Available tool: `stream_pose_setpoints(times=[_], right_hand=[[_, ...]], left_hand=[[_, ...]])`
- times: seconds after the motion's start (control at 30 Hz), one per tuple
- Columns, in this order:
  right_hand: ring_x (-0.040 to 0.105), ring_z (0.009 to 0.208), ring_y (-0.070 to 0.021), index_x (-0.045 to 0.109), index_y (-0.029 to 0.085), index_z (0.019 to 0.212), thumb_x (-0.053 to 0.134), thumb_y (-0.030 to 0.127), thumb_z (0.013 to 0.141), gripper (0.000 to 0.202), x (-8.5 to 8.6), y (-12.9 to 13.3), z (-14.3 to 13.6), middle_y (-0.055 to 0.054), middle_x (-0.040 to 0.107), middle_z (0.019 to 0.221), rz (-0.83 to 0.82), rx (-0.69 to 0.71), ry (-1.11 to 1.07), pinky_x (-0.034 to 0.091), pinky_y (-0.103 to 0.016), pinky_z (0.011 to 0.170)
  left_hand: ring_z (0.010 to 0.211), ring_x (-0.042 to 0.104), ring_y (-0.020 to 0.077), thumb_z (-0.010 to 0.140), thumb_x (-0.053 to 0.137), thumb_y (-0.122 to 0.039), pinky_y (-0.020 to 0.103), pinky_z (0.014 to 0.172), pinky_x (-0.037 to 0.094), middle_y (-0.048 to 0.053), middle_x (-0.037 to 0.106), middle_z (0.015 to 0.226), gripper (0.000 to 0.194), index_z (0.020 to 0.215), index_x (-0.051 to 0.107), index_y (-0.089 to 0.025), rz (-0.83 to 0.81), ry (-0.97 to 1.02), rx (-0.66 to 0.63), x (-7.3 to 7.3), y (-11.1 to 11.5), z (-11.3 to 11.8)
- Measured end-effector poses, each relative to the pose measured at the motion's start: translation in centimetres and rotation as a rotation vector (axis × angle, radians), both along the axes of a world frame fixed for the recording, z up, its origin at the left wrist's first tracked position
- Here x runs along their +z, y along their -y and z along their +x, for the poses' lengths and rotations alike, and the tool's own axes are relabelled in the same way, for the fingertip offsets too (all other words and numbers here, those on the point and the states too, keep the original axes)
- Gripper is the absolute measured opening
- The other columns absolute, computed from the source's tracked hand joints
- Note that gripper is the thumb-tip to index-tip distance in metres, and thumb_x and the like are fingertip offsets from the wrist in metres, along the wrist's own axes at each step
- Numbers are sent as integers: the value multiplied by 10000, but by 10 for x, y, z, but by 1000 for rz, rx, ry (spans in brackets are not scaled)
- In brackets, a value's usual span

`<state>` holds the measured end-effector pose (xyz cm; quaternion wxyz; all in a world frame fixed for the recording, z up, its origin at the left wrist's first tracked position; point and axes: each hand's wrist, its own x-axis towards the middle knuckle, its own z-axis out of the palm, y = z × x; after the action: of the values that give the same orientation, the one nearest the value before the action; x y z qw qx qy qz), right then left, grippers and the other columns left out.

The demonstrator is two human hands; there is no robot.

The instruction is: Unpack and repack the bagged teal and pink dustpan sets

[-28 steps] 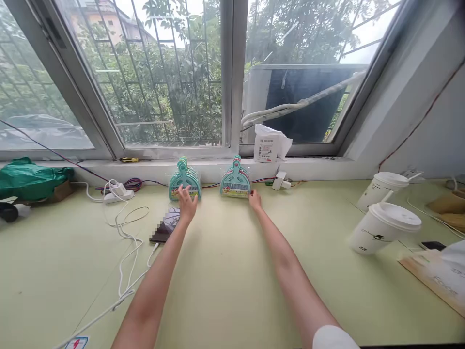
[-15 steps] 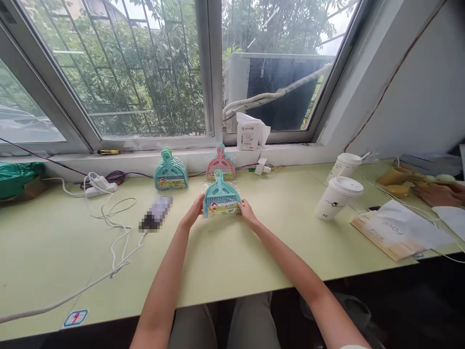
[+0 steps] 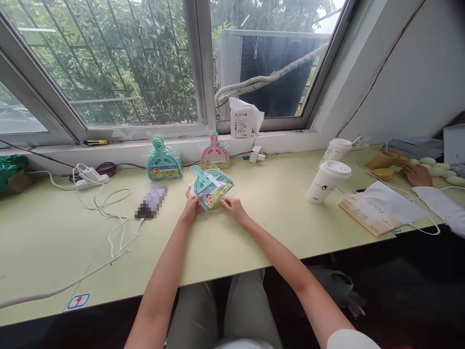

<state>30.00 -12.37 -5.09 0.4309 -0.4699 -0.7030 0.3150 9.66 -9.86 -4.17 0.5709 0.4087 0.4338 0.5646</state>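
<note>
A teal dustpan-and-brush set (image 3: 212, 188) in clear plastic is tilted, its handle toward the upper left, above the middle of the table. My left hand (image 3: 192, 203) grips its lower left side, thumb on the front. At the lower right edge of the wrapper, my right hand (image 3: 234, 208) has its fingers pinched together. Behind stand a stack of green sets (image 3: 164, 162) on the left and a pink set (image 3: 214, 154) on the right, both near the window sill.
On the pale green table (image 3: 160, 247) lie a blurred phone (image 3: 151, 201), white cables and a power strip (image 3: 92, 179). Two lidded cups (image 3: 327, 182) and a tissue pack (image 3: 381, 208) are at right, beyond them another person's hand (image 3: 417, 175).
The held teal set has turned from upright to tilted, handle leftward. My right hand has moved to its lower edge, and my left thumb has come onto its front. The camera view has shifted.
</note>
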Motion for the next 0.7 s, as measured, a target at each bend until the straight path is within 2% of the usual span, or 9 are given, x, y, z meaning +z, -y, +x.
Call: stream_pose_setpoints(times=[0.07,0.13,0.23,0.33,0.4,0.5,0.6,0.7], right_hand=[[608,615,-147,635,195,810,515,454,855,290,-2,-8,4,-20,668,701,-157,-37,-236,491,-264,632],[634,660,-152,619,188,858,583,479,804,298,-3,-14,7,-30,686,757,-257,-95,-441,519,-273,653],[659,865,-172,581,201,927,720,406,706,331,-3,-17,12,-45,700,935,-293,-184,-672,540,-293,781],[650,981,-187,532,241,1013,768,309,676,417,0,-14,18,-40,684,1044,-334,-177,-813,546,-325,855],[670,934,-197,516,251,1025,767,289,687,423,3,-11,21,-34,694,1001,-381,-144,-847,572,-345,811],[692,823,-199,535,234,1000,781,276,677,408,8,-10,22,-30,711,895,-425,-111,-828,594,-352,731],[695,787,-195,589,204,943,807,263,643,375,13,-10,20,-40,722,861,-447,-62,-791,599,-347,717],[697,781,-197,627,189,903,820,265,625,347,15,-10,20,-45,729,855,-449,-19,-775,601,-345,714]], left_hand=[[900,671,189,706,724,-321,364,749,561,65,588,1261,1016,1460,44,-374,5,-36,-38,4,3,2],[952,665,206,691,733,-319,382,790,552,51,594,1257,1024,1465,66,-393,29,-69,-115,8,6,6],[1019,644,211,701,720,-372,375,868,520,44,617,1230,833,1422,303,-358,59,-87,-195,11,8,12],[993,649,212,743,654,-499,373,879,509,69,655,1154,605,1284,521,-264,36,-105,-195,10,6,13],[978,648,218,736,636,-560,376,865,514,93,672,1105,561,1164,615,-199,32,-107,-141,7,2,11],[943,654,223,699,657,-587,381,841,524,126,688,1050,565,1038,671,-135,29,-75,-14,3,-4,4],[850,673,217,695,667,-552,389,815,529,140,696,998,517,968,682,-113,27,-42,130,1,-9,-4],[811,682,217,759,612,-474,400,829,525,155,693,965,425,937,661,-91,51,-18,244,2,-15,-16]])
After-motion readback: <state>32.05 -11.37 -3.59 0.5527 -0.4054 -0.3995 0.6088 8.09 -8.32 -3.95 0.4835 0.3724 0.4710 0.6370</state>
